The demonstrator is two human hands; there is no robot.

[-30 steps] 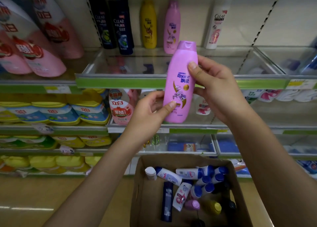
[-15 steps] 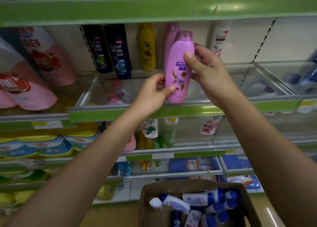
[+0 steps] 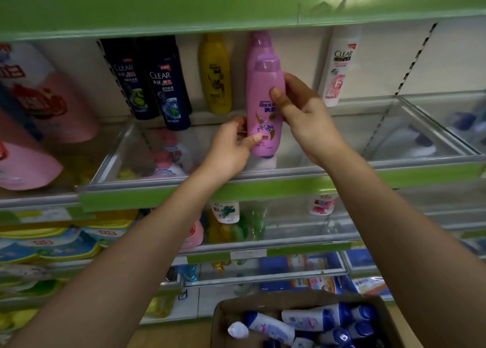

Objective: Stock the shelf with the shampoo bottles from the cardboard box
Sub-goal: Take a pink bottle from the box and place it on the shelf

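Both hands hold a pink bottle labelled "Rejoice" upright over the shelf: left hand pinching low, right hand gripping its side. Behind stands another pink bottle; dark "CLEAR" bottles stand leftward; cardboard box below

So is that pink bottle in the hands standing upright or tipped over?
Upright: the pink bottle has its cap on top and base down, held between both hands.

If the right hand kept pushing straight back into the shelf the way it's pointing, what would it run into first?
Most likely the second pink bottle standing directly behind the pink Rejoice bottle that the right hand holds. The held bottle would touch it before the hand does. Depth between the two bottles is hard to judge.
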